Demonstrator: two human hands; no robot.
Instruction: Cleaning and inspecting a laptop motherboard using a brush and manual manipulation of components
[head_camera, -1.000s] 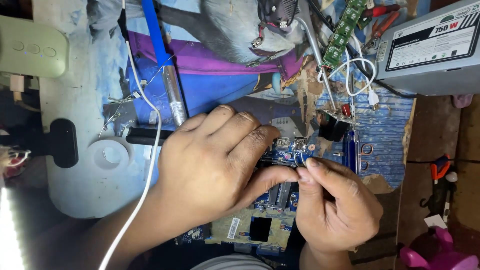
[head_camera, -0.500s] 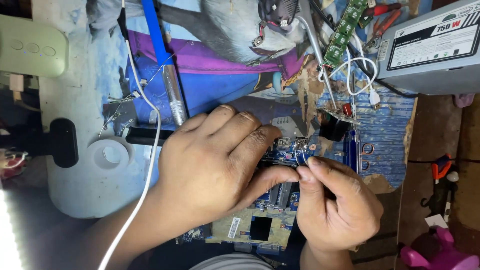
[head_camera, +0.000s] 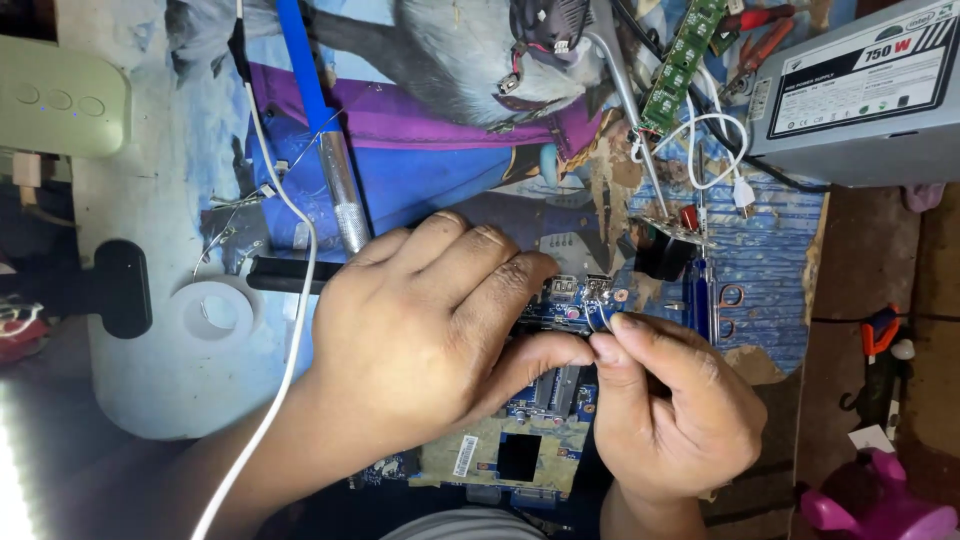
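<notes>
The worktop (head_camera: 180, 390) is covered by a worn printed mat (head_camera: 430, 180) in blue and purple, torn along its right side. At the top right stands a grey metal power supply box (head_camera: 860, 95), with a narrow green circuit strip (head_camera: 682, 60) and red-handled pliers (head_camera: 760, 40) just left of it, and a loose white cable (head_camera: 715, 150) curling below them. A pale green box (head_camera: 60, 100) lies at the far left edge, above a black handle (head_camera: 120, 288) and a roll of clear tape (head_camera: 213, 312). A blue-handled tool with a metal shaft (head_camera: 325, 140) lies slanted above the hands, and a long white cord (head_camera: 290, 300) runs down past the left wrist. The left hand (head_camera: 430, 340) lies flat and spread over a blue circuit board (head_camera: 545, 400), covering most of its left half, its thumb stretched right along the board. The right hand (head_camera: 675, 410) is closed, thumb and forefinger pinched on a small metal part (head_camera: 598, 318) right at the board's upper edge, touching the left thumb tip. The board lies low in the middle of the worktop, between and beneath both hands; the part itself is too small to make out. A pink plastic thing (head_camera: 880, 505) shows at the bottom right corner.
</notes>
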